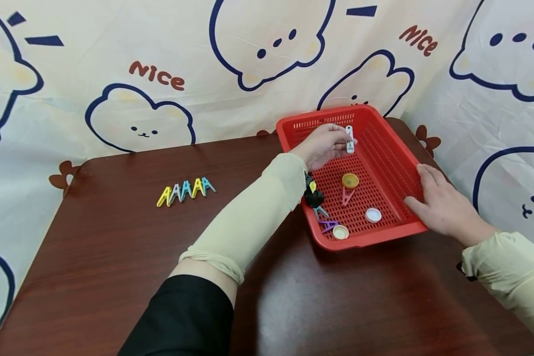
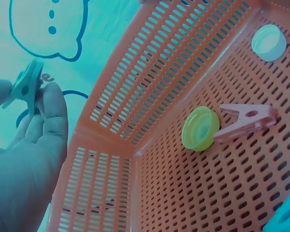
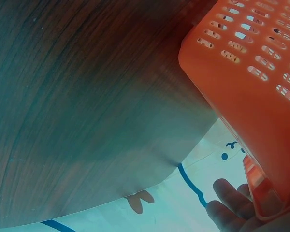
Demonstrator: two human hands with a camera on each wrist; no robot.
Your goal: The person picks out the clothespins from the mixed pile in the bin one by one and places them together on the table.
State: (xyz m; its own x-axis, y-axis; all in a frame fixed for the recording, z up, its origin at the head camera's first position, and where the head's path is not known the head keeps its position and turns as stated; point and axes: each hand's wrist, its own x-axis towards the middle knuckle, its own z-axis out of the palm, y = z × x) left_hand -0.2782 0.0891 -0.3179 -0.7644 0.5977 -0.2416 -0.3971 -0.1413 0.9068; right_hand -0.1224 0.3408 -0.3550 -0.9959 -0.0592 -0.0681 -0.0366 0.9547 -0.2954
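My left hand [image 1: 325,146] is raised over the far part of the red basket [image 1: 396,232]. Between thumb and fingers it pinches a pale clothespin [image 1: 349,139], which shows side-on in the left wrist view [image 2: 30,87]. My right hand [image 1: 445,205] grips the basket's right rim, thumb on the inner side; in the right wrist view its fingers [image 3: 229,203] show outside the wall. Inside the basket lie a yellow cap [image 1: 350,180] beside a pink clothespin [image 1: 347,196], a white cap [image 1: 373,215], a cream cap [image 1: 340,232], a purple clothespin [image 1: 328,226] and a blue clothespin [image 1: 321,211].
On the left of the brown table [image 1: 115,267] stands a slanted row of several clothespins [image 1: 186,190] in yellow, grey and blue. A patterned cloth [image 1: 231,116] hangs behind the table and along its right side, close to the basket.
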